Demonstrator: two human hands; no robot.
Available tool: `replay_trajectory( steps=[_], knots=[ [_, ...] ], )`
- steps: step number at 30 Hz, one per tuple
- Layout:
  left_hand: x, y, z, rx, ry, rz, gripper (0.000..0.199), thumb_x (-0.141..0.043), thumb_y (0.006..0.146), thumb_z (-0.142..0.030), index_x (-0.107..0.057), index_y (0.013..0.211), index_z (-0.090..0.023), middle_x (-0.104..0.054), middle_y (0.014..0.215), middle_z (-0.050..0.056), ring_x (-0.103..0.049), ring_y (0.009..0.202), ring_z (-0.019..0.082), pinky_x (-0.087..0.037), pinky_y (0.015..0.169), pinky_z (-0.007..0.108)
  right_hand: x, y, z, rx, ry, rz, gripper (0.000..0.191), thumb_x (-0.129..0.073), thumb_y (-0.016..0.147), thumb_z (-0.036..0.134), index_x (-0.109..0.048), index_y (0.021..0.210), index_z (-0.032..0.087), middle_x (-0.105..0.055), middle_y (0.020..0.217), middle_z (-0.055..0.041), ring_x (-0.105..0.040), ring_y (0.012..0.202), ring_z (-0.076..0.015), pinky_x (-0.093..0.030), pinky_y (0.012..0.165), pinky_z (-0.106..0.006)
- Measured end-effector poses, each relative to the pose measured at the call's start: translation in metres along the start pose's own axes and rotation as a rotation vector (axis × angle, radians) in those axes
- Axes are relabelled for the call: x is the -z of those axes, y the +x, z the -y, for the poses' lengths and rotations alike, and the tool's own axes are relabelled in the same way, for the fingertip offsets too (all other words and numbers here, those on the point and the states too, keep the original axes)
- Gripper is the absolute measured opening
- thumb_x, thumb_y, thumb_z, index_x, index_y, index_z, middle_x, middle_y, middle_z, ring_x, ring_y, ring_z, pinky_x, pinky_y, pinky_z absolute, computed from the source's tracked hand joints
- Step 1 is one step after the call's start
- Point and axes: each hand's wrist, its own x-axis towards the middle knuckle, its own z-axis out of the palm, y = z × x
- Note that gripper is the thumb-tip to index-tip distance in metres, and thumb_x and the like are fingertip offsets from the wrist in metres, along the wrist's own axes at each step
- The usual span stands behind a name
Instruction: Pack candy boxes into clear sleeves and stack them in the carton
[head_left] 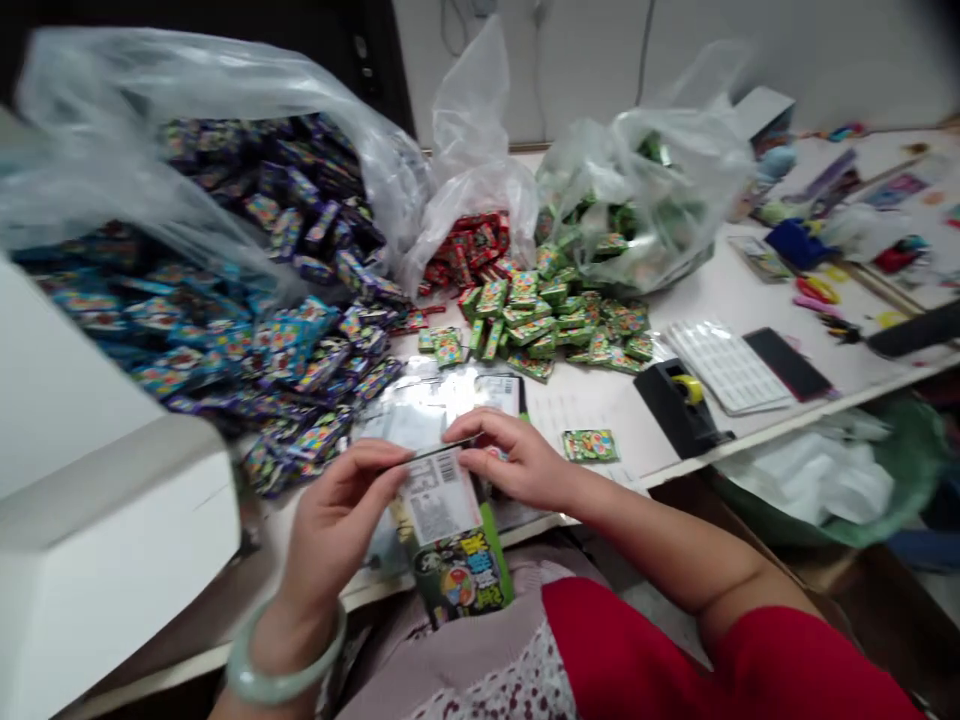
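Observation:
A flat packet, printed black and green with a white barcode label, hangs over the table's front edge. My left hand, with a pale green bangle at the wrist, pinches its upper left corner. At its upper right corner, my right hand pinches the same edge between thumb and fingers. More clear, shiny packets lie flat just behind my hands. One small green packet rests alone to the right of my right hand.
Plastic bags spill small blue packets, purple packets, red packets and green packets. Right: black tape dispenser, label sheets, dark phone-like slab, green basin. A white box stands left.

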Motion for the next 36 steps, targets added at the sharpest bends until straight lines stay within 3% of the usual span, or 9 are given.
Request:
replay_trajectory(
  steps=[2,4,7,10,15,26,29,33,36],
  knots=[
    [-0.001,0.0,0.004,0.037,0.031,-0.06,0.007,-0.067,0.081,-0.021,-0.066,0.087,-0.025,-0.065,0.092,0.0,-0.06,0.09,0.015,-0.05,0.079,0.024,0.023,-0.006,-0.013,-0.052,0.065,0.012,0.028,-0.056,0.089,0.025,-0.055,0.117,0.022,-0.061,0.118,-0.0068,-0.06,0.102,-0.015,-0.05,0.084,-0.03],
    [-0.002,0.002,0.009,0.048,0.045,-0.118,0.008,-0.069,0.079,-0.022,-0.066,0.086,-0.025,-0.065,0.092,-0.001,-0.06,0.09,0.016,-0.05,0.081,0.026,0.06,-0.014,-0.033,-0.134,-0.031,-0.075,0.028,-0.055,0.09,0.024,-0.056,0.118,0.02,-0.063,0.116,-0.0073,-0.06,0.104,-0.0152,-0.05,0.086,-0.031],
    [-0.006,0.006,0.013,0.022,0.049,-0.155,0.008,-0.07,0.077,-0.023,-0.064,0.082,-0.025,-0.064,0.087,-0.001,-0.06,0.088,0.017,-0.051,0.079,0.028,0.119,-0.027,-0.066,-0.396,-0.566,-0.283,0.018,-0.053,0.091,0.019,-0.065,0.104,0.016,-0.065,0.106,-0.0086,-0.06,0.096,-0.0168,-0.047,0.085,-0.031],
    [-0.012,0.012,0.012,0.01,0.051,-0.102,0.008,-0.069,0.076,-0.024,-0.063,0.082,-0.026,-0.064,0.088,-0.001,-0.059,0.086,0.017,-0.051,0.076,0.028,0.15,-0.034,-0.092,-0.553,-0.824,-0.197,0.015,-0.059,0.086,0.016,-0.071,0.096,0.016,-0.066,0.102,-0.0096,-0.06,0.093,-0.0196,-0.043,0.085,-0.031],
    [-0.017,0.017,0.003,0.024,0.111,-0.062,0.009,-0.069,0.076,-0.027,-0.063,0.082,-0.024,-0.064,0.089,0.0,-0.06,0.085,0.017,-0.051,0.074,0.028,0.146,-0.037,-0.108,-0.586,-0.825,-0.159,0.011,-0.064,0.08,0.015,-0.072,0.088,0.016,-0.065,0.095,-0.0087,-0.06,0.084,-0.0191,-0.041,0.077,-0.028],
    [-0.019,0.018,0.012,-0.042,0.084,-0.011,0.007,-0.066,0.081,-0.025,-0.062,0.086,-0.024,-0.062,0.09,0.0,-0.059,0.088,0.016,-0.05,0.077,0.026,0.149,-0.062,-0.118,-0.52,-0.624,-0.282,0.006,-0.06,0.08,0.019,-0.066,0.078,0.018,-0.063,0.096,-0.005,-0.06,0.085,-0.0162,-0.045,0.08,-0.028],
    [-0.018,0.017,0.011,-0.051,0.044,0.004,0.006,-0.065,0.082,-0.024,-0.062,0.087,-0.024,-0.062,0.091,0.0,-0.058,0.089,0.015,-0.05,0.079,0.026,0.15,-0.063,-0.119,-0.534,-0.568,-0.317,0.009,-0.056,0.082,0.024,-0.063,0.08,0.018,-0.063,0.086,-0.0039,-0.059,0.074,-0.0152,-0.047,0.072,-0.029],
    [-0.019,0.015,0.007,-0.08,0.002,-0.004,0.008,-0.067,0.081,-0.023,-0.061,0.086,-0.022,-0.06,0.087,0.0,-0.058,0.085,0.015,-0.049,0.076,0.025,0.147,-0.052,-0.096,-0.524,-0.481,-0.321,0.014,-0.053,0.083,0.031,-0.056,0.077,0.018,-0.059,0.072,-0.0008,-0.056,0.066,-0.0145,-0.046,0.064,-0.028],
    [-0.024,0.012,0.005,-0.099,-0.005,0.007,0.009,-0.067,0.081,-0.022,-0.06,0.086,-0.022,-0.059,0.084,0.001,-0.057,0.082,0.014,-0.048,0.071,0.025,0.127,-0.025,-0.049,-0.381,-0.274,-0.158,0.019,-0.059,0.082,0.037,-0.057,0.078,0.018,-0.059,0.076,-0.0005,-0.055,0.071,-0.0141,-0.046,0.068,-0.028]
  ],
)
